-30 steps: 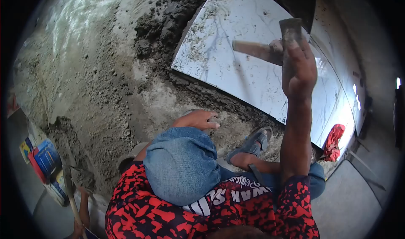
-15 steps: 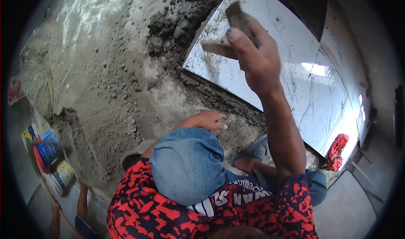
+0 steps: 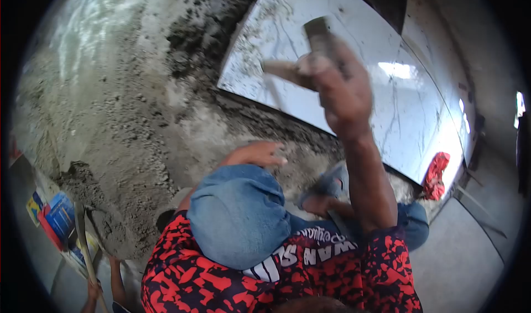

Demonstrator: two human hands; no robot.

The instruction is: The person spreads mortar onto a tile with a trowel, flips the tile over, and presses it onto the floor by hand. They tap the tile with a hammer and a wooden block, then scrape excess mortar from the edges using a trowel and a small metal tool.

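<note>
My right hand is closed round a dusty wooden piece with two blunt ends sticking out; its full shape is hidden by my fingers. It hovers over a white marble-look tile that has grit scattered on its near-left part. Past my bent knee, my left hand reaches low over the cement-stained ground with its fingers apart, holding nothing I can see. Wet dark mortar runs along the tile's edge.
Loose grey sand and cement spreads across the left. A red crumpled wrapper lies on the tiles at right. At lower left, another person's hand grips a long handle beside a blue bucket.
My view has shifted slightly, moving the tile left and up in the picture. My right hand has dropped a little, blurred by motion. The other person's long handle has swung more upright.
</note>
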